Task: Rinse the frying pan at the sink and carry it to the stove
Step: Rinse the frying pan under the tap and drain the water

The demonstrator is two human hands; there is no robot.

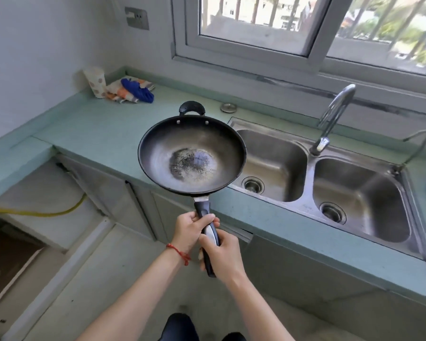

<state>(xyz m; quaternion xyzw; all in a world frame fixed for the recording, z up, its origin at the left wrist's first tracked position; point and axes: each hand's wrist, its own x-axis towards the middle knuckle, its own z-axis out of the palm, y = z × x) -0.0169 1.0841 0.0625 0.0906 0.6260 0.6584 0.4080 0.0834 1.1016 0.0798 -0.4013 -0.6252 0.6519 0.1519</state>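
Observation:
A black frying pan [191, 153] with a worn, speckled centre hangs in the air over the counter edge, just left of the sink. Both hands grip its long black handle. My left hand [190, 231], with a red string at the wrist, holds the handle nearer the pan. My right hand [223, 254] holds the handle's end. The steel double sink [310, 166] lies to the right, with a curved tap [335, 114] behind it; no water runs. No stove shows in the frame.
The green counter [103, 129] carries a paper cup [95, 81] and a blue and orange cloth [133, 91] at the back left. A round metal cap [228, 107] lies behind the pan. A yellow hose [42, 212] runs through the open recess at the left.

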